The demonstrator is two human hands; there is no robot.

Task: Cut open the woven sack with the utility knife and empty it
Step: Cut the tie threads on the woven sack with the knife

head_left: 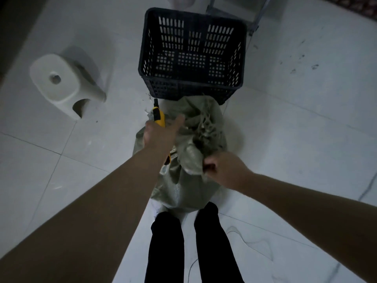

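A grey-green woven sack (181, 180) stands on the tiled floor in front of my legs, its top bunched and tied with pale cord (206, 123). My left hand (161, 133) grips a yellow and black utility knife (158, 115), whose tip points away from me, beside the sack's upper left side. My right hand (222, 170) pinches a fold of the sack's fabric on its right side, just below the tied neck. What is inside the sack is hidden.
A black perforated plastic crate (191, 56) stands just beyond the sack. A white plastic stool (61, 82) sits on the floor at the left. A metal frame (253, 19) stands behind the crate. White tiled floor (295, 119) lies on both sides.
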